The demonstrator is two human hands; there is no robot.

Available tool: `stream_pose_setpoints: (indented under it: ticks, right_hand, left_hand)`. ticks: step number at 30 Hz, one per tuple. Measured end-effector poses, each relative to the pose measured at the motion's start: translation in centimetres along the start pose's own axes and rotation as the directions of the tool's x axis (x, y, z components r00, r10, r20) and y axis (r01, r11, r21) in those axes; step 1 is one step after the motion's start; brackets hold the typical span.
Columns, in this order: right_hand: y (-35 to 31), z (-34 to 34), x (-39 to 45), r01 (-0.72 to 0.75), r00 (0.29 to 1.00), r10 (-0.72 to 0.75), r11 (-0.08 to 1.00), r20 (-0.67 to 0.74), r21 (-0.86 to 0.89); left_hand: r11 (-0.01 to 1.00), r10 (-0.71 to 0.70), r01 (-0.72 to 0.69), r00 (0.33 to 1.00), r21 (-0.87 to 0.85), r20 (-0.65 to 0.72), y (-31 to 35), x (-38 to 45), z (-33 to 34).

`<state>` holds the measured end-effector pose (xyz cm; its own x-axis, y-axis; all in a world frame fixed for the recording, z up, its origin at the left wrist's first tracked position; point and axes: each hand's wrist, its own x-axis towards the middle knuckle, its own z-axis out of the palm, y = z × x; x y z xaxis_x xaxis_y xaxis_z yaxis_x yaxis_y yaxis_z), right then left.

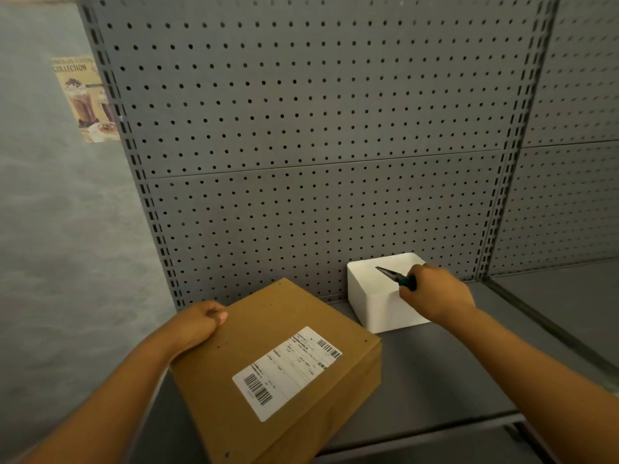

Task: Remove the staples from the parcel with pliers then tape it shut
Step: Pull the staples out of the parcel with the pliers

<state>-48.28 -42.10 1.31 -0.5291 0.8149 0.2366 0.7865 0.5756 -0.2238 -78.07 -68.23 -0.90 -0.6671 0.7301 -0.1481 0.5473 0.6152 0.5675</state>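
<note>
A brown cardboard parcel [268,333] with a white shipping label [288,371] lies on the grey shelf, turned at an angle. My left hand [197,324] grips its far left corner, thumb on top. My right hand [435,291] holds needle-nose pliers [393,277] by their dark green handles. The jaws point left, over the open top of a white bin [375,306]. Small dark holes dot the parcel's top along its edges. No tape is in view.
A grey pegboard back panel [318,145] rises behind the shelf [435,373]. The white bin stands against it, right of the parcel. A second shelf bay [569,296] adjoins on the right. At the far left, a drinks poster [87,98] hangs on the wall.
</note>
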Motion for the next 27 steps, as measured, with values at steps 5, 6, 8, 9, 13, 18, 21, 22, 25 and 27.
stream_pose_setpoints:
  ticks: [5,6,8,9,13,18,21,22,25,27]
  right_hand:
    - [0.4,-0.2,-0.4,-0.026,1.000,0.026,1.000,-0.003,0.011]
    - [0.4,-0.1,-0.5,-0.027,1.000,0.027,0.999,-0.006,0.028]
    - [0.0,-0.1,-0.7,-0.009,1.000,0.010,0.996,-0.010,0.093]
    - [-0.3,0.0,-0.9,0.012,1.000,-0.011,0.991,-0.009,0.136]
    - [-3.1,0.4,-1.9,0.117,0.990,-0.135,0.930,0.028,0.348]
    - [-7.4,1.6,-3.8,0.208,0.948,-0.287,0.886,0.137,0.415]
    - [-8.7,2.4,-4.0,0.250,0.931,-0.324,0.900,0.166,0.356]
    - [-8.8,2.5,-3.9,0.258,0.930,-0.328,0.904,0.167,0.340]
    - [-8.9,2.9,-3.7,0.247,0.932,-0.319,0.907,0.174,0.340]
    - [-8.9,3.1,-3.8,0.241,0.936,-0.308,0.913,0.171,0.330]
  left_hand:
    - [1.000,0.000,0.000,1.000,0.011,-0.015,0.0,-0.1,0.0]
    - [1.000,0.004,-0.004,1.000,0.010,-0.017,0.0,-0.1,0.0]
    - [1.000,0.010,-0.010,1.000,0.000,-0.018,0.0,-0.2,0.0]
    - [1.000,0.013,-0.013,1.000,-0.002,-0.019,0.0,-0.3,0.0]
    - [1.000,0.023,-0.023,0.999,0.003,-0.034,0.0,-0.4,0.1]
    - [0.999,0.038,-0.038,0.998,0.003,-0.057,0.0,-0.7,0.1]
    - [0.996,0.082,-0.084,0.977,0.001,-0.198,-0.7,-1.2,0.2]
    - [0.994,0.103,-0.110,0.962,-0.014,-0.253,-0.8,-1.5,0.3]
    - [0.986,0.145,-0.164,0.907,-0.014,-0.396,-1.2,-2.2,0.4]
    - [0.993,0.113,-0.111,0.867,0.034,-0.486,-1.6,-2.8,0.4]
